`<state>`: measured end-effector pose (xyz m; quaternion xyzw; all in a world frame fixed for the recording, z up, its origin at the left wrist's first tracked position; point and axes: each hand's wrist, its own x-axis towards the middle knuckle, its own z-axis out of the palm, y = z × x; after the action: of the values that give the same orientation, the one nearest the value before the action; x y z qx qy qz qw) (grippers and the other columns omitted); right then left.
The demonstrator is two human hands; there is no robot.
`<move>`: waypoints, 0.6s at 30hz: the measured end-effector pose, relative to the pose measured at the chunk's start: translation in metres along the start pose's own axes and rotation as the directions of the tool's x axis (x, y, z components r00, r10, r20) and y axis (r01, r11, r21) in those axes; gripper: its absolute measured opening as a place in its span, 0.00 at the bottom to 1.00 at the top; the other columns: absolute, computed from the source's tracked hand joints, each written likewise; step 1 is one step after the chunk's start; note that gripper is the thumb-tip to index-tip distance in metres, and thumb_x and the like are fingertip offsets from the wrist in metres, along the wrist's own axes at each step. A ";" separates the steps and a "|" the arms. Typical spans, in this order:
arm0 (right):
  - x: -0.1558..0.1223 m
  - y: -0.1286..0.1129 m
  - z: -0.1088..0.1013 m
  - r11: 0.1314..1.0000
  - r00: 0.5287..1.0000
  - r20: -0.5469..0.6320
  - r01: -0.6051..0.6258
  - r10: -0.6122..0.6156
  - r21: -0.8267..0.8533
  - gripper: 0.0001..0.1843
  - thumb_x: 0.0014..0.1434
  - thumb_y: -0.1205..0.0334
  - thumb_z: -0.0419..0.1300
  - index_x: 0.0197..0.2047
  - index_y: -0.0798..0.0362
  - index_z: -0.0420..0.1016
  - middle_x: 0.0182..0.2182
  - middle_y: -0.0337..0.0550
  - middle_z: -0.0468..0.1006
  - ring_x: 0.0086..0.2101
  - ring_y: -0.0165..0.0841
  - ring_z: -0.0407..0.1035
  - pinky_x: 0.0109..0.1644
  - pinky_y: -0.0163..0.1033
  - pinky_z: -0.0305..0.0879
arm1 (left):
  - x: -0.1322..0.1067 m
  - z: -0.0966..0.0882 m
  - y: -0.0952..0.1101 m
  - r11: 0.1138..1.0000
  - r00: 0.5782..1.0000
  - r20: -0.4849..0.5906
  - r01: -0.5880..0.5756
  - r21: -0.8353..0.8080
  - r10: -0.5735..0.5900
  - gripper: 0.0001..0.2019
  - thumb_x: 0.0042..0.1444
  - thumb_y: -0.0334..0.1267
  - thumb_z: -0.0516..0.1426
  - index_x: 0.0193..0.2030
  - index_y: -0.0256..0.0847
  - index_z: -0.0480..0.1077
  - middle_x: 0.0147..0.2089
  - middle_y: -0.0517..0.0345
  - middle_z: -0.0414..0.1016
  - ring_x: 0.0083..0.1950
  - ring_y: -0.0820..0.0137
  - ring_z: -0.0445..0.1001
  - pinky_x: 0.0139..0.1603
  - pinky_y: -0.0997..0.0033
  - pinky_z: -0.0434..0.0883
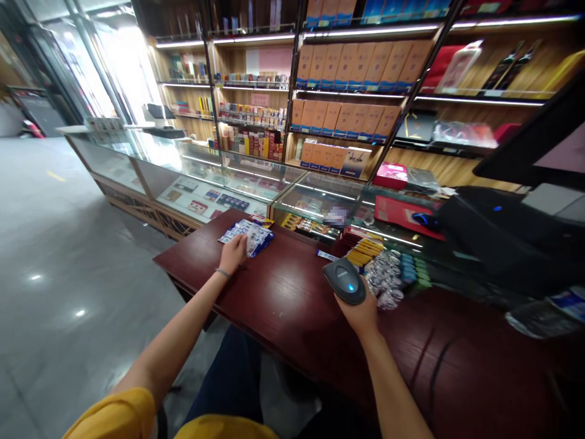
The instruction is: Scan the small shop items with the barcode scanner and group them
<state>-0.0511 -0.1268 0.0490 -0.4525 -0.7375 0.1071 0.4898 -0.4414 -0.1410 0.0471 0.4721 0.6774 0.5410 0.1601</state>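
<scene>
at the left, your left hand (233, 253) is at the pile of blue-and-white packets (249, 235) on the far left part of the desk (283, 292); its fingers curl in, but whether they pinch a packet can't be told. right of that, well apart, a lone blue-and-white strip (327, 255) lies near the far edge. next, your right hand (363, 314) grips the scanner (345, 280), its blue light lit. farther right sit yellow packets (363, 251), clear-wrapped pieces (384, 277), then blue and green ones (414, 269). so you have the scanner up, with no packet beside it; which goods are already scanned, and how many remain, doesn't show.
</scene>
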 end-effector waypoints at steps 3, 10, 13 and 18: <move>0.001 0.001 -0.001 1.000 0.999 -0.043 -0.006 0.005 -0.020 0.23 0.50 0.51 0.65 0.49 0.50 0.72 0.36 0.45 0.82 0.35 0.40 0.78 0.39 0.42 0.74 | 0.005 0.042 0.025 0.861 0.951 0.219 0.292 -0.417 -0.216 0.11 0.63 0.45 0.56 0.42 0.39 0.71 0.31 0.58 0.76 0.33 0.68 0.76 0.34 0.69 0.76; 0.004 -0.004 -0.007 0.988 0.991 -0.063 -0.122 0.116 -0.094 0.26 0.51 0.51 0.64 0.53 0.50 0.72 0.35 0.45 0.84 0.35 0.43 0.79 0.38 0.42 0.74 | 0.001 0.140 0.056 0.599 0.896 0.435 0.395 -0.696 -0.085 0.22 0.50 0.36 0.65 0.53 0.36 0.73 0.44 0.51 0.79 0.39 0.68 0.79 0.39 0.69 0.76; 0.006 -0.007 -0.010 0.978 0.991 -0.008 -0.134 0.134 -0.162 0.27 0.52 0.52 0.64 0.55 0.48 0.71 0.36 0.44 0.84 0.35 0.44 0.80 0.37 0.41 0.73 | -0.002 0.156 0.051 0.682 0.901 0.434 0.323 -0.656 -0.009 0.29 0.47 0.38 0.67 0.58 0.37 0.72 0.47 0.51 0.80 0.41 0.67 0.78 0.41 0.69 0.74; 0.009 -0.010 -0.008 0.963 0.985 0.111 -0.100 0.131 -0.249 0.30 0.53 0.52 0.65 0.58 0.44 0.68 0.37 0.40 0.84 0.36 0.45 0.80 0.37 0.41 0.72 | -0.001 0.147 0.034 0.860 0.916 0.397 0.151 -0.487 0.064 0.24 0.50 0.46 0.66 0.51 0.37 0.73 0.45 0.49 0.82 0.44 0.63 0.79 0.47 0.65 0.73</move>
<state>-0.0505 -0.1279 0.0644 -0.5437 -0.7468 0.0731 0.3759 -0.3182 -0.0576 0.0238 0.4977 0.4741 0.5883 0.4260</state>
